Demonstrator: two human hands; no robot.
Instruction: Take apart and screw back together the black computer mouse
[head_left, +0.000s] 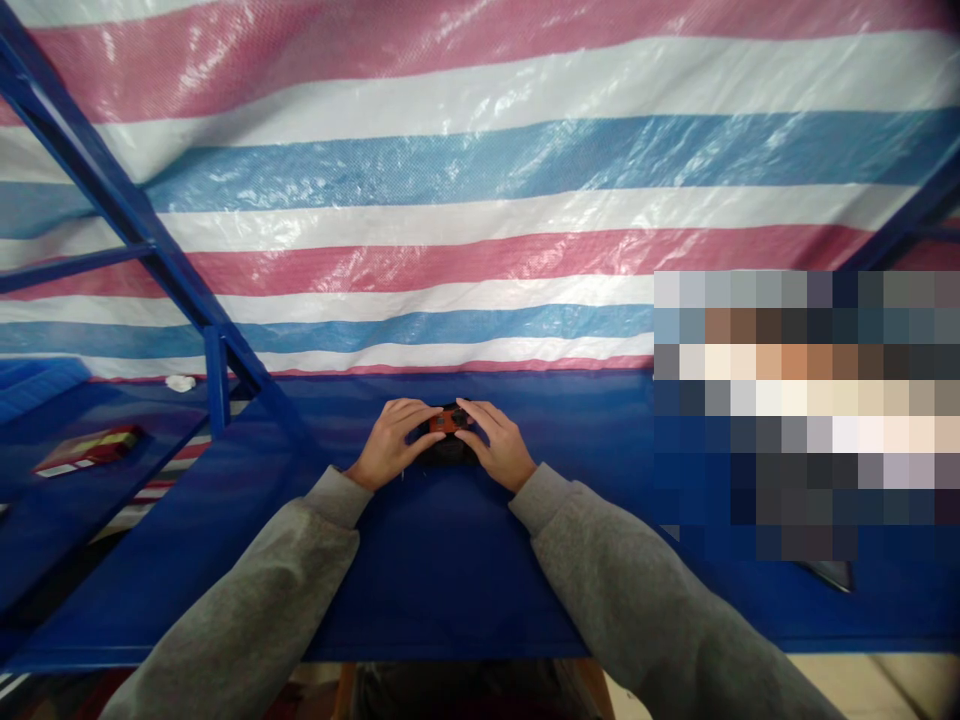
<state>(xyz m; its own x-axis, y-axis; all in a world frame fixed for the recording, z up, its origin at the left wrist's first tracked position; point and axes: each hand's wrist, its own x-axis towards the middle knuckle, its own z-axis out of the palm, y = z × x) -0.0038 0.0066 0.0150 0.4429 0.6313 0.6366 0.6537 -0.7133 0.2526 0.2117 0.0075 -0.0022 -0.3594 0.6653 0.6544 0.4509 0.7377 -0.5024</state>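
Note:
Between my two hands is a small orange-and-black object (448, 420) whose kind I cannot make out. My left hand (397, 440) grips its left end, with the thumb on the near side and the fingers on the far side. At the right end, my right hand (495, 443) holds it in the same way. Some dark material (448, 450) shows just below the object, between my wrists. My fingers hide both ends of the object.
A blue table (450, 560) lies under my hands, with a striped plastic sheet (450, 170) behind. Left stand a blue metal frame (217, 380), a red box (88, 450), a white crumpled item (180, 383) and a blue crate (37, 385). The right side is pixelated; a dark flat object (832, 574) shows below.

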